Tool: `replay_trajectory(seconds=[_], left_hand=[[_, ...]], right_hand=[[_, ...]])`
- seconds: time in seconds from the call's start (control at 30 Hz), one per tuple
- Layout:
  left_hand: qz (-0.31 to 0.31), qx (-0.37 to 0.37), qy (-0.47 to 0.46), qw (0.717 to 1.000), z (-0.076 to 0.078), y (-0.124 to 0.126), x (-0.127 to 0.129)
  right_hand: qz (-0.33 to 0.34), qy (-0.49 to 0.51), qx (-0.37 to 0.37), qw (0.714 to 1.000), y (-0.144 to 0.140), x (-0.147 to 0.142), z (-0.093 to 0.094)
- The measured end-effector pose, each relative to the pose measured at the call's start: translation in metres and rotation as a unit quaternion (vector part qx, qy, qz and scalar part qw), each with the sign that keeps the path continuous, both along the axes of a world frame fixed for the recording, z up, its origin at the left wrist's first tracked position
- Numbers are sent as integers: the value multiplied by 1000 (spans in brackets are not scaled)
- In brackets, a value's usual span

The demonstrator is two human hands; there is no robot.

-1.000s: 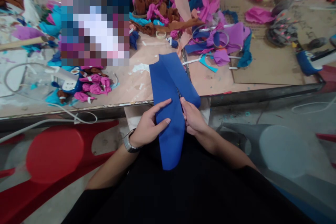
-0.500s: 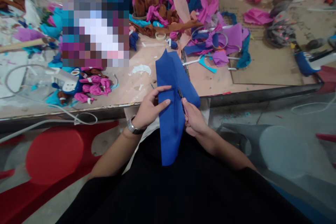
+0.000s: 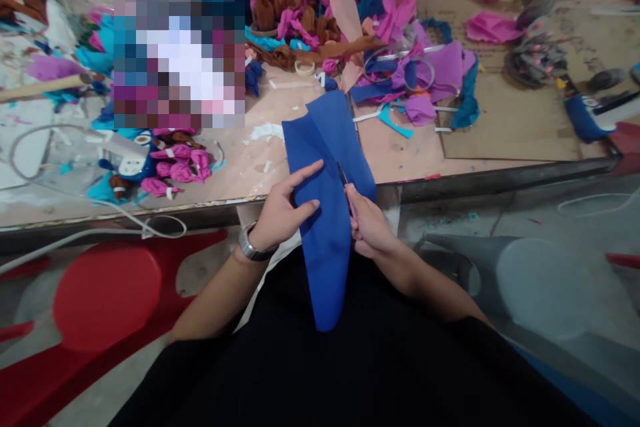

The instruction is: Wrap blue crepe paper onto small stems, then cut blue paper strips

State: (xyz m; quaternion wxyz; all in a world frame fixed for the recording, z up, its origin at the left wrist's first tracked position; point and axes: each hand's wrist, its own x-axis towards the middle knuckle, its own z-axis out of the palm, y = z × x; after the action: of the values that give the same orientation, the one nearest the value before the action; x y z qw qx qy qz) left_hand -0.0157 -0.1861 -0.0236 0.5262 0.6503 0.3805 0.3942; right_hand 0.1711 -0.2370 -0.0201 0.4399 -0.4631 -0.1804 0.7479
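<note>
A long blue piece of cloth [image 3: 325,260], split toward its far end, spans from the table edge down over my lap. My left hand [image 3: 285,210] holds its left side, thumb and index finger stretched out on top; the other fingers are hidden under it. In my right hand [image 3: 369,223] is a pair of scissors [image 3: 342,174], with the dark blades pointing away from me at the split in the cloth. My right fingers are wrapped around the handles, which are mostly covered.
On the table [image 3: 240,177] lie heaps of pink, brown and blue cloth scraps, pink knotted bundles [image 3: 183,163] and metal rings [image 3: 420,75]. Cardboard [image 3: 510,127] lies at right. White-and-blue power sockets [image 3: 135,157] have a trailing cable. A red stool [image 3: 107,293] and a grey stool [image 3: 543,287] flank me.
The two far parts of the blue cloth have shifted left, and its near end has swung slightly right and lower. The scissors still point into it; both hands have moved only slightly.
</note>
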Motion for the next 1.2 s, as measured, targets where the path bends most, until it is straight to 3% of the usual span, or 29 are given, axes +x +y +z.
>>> replay_trajectory(seconds=[0.37, 1.2], left_hand=[[8, 25, 17, 1000, 4, -3, -4], [15, 26, 14, 999, 5, -7, -4]], right_hand=[[15, -9, 19, 1000, 8, 1, 3], [-21, -42, 10, 999, 5, -6, -1]])
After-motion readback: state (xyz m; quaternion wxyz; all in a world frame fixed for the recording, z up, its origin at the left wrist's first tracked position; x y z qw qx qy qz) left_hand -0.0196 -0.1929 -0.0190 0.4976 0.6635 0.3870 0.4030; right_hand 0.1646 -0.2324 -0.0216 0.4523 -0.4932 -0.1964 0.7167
